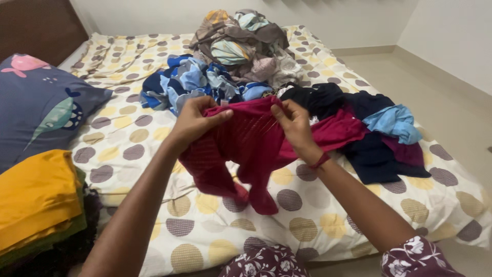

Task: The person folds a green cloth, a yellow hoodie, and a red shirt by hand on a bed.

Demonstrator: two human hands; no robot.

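While both hands pinch its upper edge, left hand (192, 120) and right hand (293, 123) hold the maroon garment (246, 149) hanging unfolded above the dotted bedsheet (123, 149); folded stack (36, 195) lies beside, clothes heap (241, 56) apparently still unsorted

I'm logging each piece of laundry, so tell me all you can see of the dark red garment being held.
The dark red garment is soft knit-looking fabric with fine stripes, unfolded and crumpled. The left hand and right hand pinch its top edge; two narrow ends dangle onto the spotted bedsheet, and its right side lies against dark clothes.
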